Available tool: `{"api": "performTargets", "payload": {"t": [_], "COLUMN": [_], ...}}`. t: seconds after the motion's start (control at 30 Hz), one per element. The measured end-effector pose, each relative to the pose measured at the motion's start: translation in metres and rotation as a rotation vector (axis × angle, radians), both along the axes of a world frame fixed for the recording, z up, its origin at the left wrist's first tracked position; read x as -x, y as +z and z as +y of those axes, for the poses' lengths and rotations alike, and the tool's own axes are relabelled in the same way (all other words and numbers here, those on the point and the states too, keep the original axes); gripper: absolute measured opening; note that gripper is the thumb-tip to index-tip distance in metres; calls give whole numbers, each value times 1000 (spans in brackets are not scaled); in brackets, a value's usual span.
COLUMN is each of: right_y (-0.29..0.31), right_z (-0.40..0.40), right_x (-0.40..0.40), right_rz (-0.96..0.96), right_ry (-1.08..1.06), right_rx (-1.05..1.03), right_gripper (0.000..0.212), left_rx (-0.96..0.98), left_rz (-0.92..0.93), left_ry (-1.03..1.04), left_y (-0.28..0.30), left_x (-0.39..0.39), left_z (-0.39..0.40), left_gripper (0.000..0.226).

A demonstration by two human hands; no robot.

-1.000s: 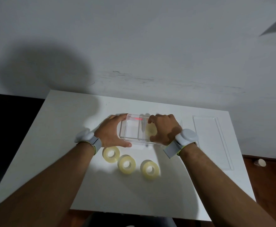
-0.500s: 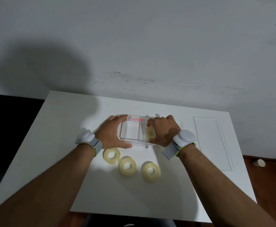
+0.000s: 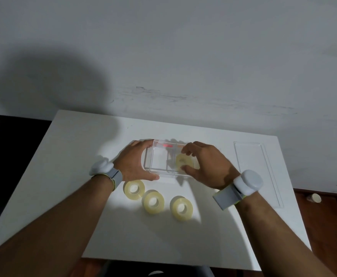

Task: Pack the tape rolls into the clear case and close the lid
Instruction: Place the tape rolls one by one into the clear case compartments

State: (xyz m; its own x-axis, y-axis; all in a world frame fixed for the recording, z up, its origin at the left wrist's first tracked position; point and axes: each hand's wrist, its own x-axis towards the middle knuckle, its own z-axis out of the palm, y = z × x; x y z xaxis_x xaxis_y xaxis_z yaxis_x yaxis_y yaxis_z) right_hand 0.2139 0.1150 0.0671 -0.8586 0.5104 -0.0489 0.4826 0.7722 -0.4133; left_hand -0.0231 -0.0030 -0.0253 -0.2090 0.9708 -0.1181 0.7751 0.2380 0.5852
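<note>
A clear case (image 3: 159,156) sits open in the middle of the white table (image 3: 73,156). My left hand (image 3: 135,160) grips its left end, thumb along the near wall. My right hand (image 3: 207,166) reaches into the right half of the case, thumb and fingers closed around a yellowish tape roll (image 3: 182,161) that stands tilted inside. Three more tape rolls lie flat in a row in front of the case: left roll (image 3: 134,189), middle roll (image 3: 153,201), right roll (image 3: 181,207). The clear lid (image 3: 257,168) lies flat at the table's right side.
A grey wall rises right behind the table's far edge. A small pale cup (image 3: 314,197) lies on the brown floor to the right. Both wrists carry white sensor bands.
My right hand has shifted slightly within the case, and the tape roll in it shows more clearly between thumb and fingers. My left hand and the three loose rolls stay put.
</note>
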Motion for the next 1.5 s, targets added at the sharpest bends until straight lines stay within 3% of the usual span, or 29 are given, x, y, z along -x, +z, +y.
{"api": "performTargets", "payload": {"t": [0.17,0.27,0.37,0.57,0.77,0.93,1.1,1.23,1.5], "right_y": [4,-4,-18,-32,-31,-3,24,20,-9], "right_z": [-35,-54,-62,-67,-65,-52,-12,7,11], "right_x": [-16,-19,-22,-27,-28,-20,-8,3,22], "right_rz": [-66,-185,-289,-340,-284,-74,132,31,-234], "right_ry": [166,227,275,263,254,248,58,-96,-86], "right_rx": [130,191,119,197,258,312,129,49,0], "right_gripper": [38,54,70,56,56,56,57,55,57], "left_rx": [7,-4,8,22,9,-23,8,7,11], "left_rz": [3,-6,-3,9,12,0,8,6,-1], "left_ry": [-1,-6,7,16,18,12,9,10,13], "left_y": [-1,0,-1,-1,1,5,3,3,2], "left_x": [0,0,-1,-1,-2,-4,-3,-2,-2], "left_z": [1,1,1,1,1,1,1,1,0], "left_gripper": [117,116,116,117,114,111,113,112,111]}}
